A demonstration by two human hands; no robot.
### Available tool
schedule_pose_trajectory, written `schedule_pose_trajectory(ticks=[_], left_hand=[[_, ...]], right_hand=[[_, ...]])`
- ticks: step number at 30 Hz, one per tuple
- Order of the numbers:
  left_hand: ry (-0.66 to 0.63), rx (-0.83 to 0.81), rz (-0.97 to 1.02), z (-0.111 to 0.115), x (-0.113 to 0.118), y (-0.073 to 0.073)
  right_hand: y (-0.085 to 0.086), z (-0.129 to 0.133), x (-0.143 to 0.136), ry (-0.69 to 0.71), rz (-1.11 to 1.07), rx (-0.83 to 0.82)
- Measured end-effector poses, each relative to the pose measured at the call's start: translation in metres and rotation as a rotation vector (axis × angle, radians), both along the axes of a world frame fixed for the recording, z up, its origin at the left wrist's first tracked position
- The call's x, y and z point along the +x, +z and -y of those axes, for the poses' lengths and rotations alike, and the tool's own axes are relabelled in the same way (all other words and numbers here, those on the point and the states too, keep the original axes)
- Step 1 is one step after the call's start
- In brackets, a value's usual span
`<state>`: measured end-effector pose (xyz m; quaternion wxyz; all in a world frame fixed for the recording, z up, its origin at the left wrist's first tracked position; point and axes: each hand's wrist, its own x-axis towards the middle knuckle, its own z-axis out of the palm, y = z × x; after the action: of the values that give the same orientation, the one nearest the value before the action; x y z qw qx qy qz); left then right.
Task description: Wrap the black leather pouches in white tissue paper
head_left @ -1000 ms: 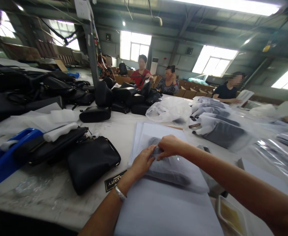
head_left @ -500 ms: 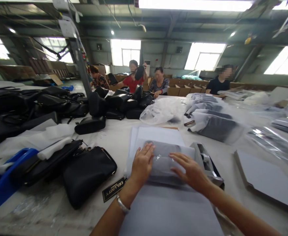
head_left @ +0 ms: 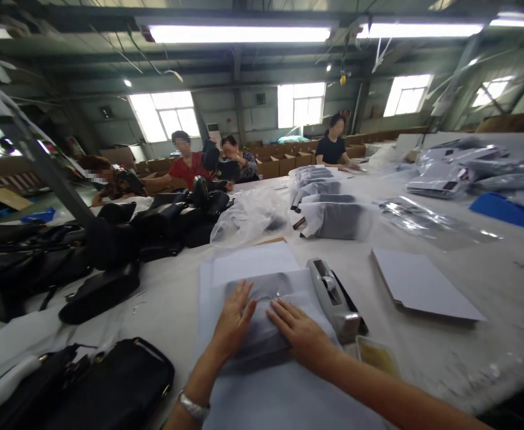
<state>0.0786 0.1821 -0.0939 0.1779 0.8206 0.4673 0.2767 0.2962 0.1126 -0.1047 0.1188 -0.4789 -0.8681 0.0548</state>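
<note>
A dark bag wrapped in thin white tissue paper (head_left: 262, 346) lies in front of me on a stack of white paper sheets (head_left: 244, 397). My left hand (head_left: 233, 322) rests flat on the left part of the wrapping, fingers stretched out. Flat on its right part lies my right hand (head_left: 304, 334), fingers also extended. Both hands press from above and grip nothing. Right beside the bundle stands a grey tape dispenser (head_left: 333, 298). The bag's own surface shows only faintly through the paper.
Black handbags (head_left: 123, 382) lie at the near left, with a pile of black bags (head_left: 163, 221) behind. Wrapped bags (head_left: 333, 215) form a row ahead. To the right are white boards (head_left: 423, 286), a small tub (head_left: 376, 355) and a blue tape dispenser (head_left: 508, 210). Several co-workers stand across the table.
The view has swung right, bringing a blue dispenser and bagged goods into sight. My right hand has slid inward over the tissue, closer to my left hand. Both stay flat on the bundle.
</note>
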Motion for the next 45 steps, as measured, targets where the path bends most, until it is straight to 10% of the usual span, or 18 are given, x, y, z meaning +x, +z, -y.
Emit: schedule_pose_trajectory(ticks=[7,17,22,29,36,41,45], left_hand=[[0.247,-0.016,0.208,-0.009,-0.038,0.04],[0.273,-0.298,0.377,-0.049,-0.022,0.023],[0.164,-0.287,0.403,-0.072,0.025,0.054],[-0.035,-0.253,0.606,-0.09,0.112,0.085],[-0.084,-0.411,0.54,-0.062,0.109,0.05],[0.065,-0.446,0.519,-0.035,0.082,0.027],[0.203,-0.467,0.59,-0.013,0.056,-0.007]], right_hand=[[0.081,-0.087,0.033,-0.078,-0.192,0.138],[0.065,-0.157,0.056,-0.043,-0.551,-0.049],[0.092,-0.165,0.101,-0.131,-0.63,0.072],[0.13,-0.162,0.257,-0.484,-0.462,0.127],[0.099,-0.173,0.358,-0.862,-0.181,0.091],[0.065,-0.163,0.337,-1.046,-0.113,0.464],[0.035,-0.155,0.312,-0.89,-0.167,0.159]])
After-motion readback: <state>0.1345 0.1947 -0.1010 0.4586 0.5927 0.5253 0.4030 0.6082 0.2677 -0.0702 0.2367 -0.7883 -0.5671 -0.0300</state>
